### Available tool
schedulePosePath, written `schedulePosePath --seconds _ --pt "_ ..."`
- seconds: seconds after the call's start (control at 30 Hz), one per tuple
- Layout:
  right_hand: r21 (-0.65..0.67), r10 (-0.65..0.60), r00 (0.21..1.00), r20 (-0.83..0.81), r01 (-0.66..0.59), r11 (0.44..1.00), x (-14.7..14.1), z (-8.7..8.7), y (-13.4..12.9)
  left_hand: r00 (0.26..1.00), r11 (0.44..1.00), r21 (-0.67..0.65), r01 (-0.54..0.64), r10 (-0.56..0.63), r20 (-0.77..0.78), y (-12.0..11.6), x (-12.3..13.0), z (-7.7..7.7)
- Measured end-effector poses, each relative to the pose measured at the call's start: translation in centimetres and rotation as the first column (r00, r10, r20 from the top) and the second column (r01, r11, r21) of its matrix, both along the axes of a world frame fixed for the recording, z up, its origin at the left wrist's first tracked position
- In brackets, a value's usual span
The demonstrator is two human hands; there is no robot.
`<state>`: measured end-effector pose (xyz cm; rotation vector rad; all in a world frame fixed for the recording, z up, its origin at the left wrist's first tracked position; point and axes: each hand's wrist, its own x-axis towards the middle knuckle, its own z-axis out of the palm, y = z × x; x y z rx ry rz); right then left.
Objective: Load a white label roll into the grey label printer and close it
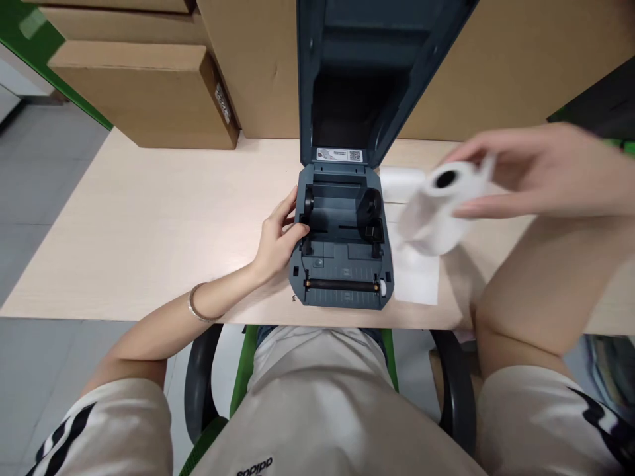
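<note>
A dark blue-grey label printer [327, 253] stands on the table with its lid [364, 39] raised, showing an unfilled roll bay and a black roller [342, 285] near the front. My left hand [278, 235] grips its left side, the thumb hooked over the rim and the fingers along the outer wall. To the right of the printer, my right hand [526, 172] holds a white paper roll [449, 211] with a dark core hole, above the table. Roll and hand are blurred by motion. Beneath the roll lies white paper [417, 284], partly hidden by it.
Cardboard boxes [149, 99] stand along the back of the pale wooden table [149, 225]. Another white roll-like piece [401, 180] lies beside the printer's hinge. The table's front edge runs just before my lap, with chair armrests [454, 383] below it.
</note>
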<state>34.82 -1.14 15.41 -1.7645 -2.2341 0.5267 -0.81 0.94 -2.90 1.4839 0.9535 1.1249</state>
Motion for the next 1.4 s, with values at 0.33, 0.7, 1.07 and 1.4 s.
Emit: schedulePosePath --seconds 0.33,0.7,1.07,1.4 --pt "0.199 0.411 0.869 0.276 -0.470 0.860 -10.8 -9.3 2.1 1.000 1.000 0.022 0.014 -0.013 -0.010 0.0 0.1 -0.1" --pt "0.320 0.429 0.753 0.500 -0.621 0.716 -12.3 -5.0 -6.1 1.000 1.000 0.005 0.002 -0.002 -0.008 -0.3 0.4 0.5" --pt "0.356 0.479 0.698 0.533 -0.698 0.621 -13.2 -4.5 -11.3 0.997 0.999 -0.021 0.041 -0.043 -0.059 -0.1 0.1 0.9" --pt "0.402 0.512 0.754 0.412 -0.655 0.640 -14.1 -7.6 -10.3 0.997 0.999 -0.025 0.030 -0.031 -0.064 0.0 0.1 1.0"
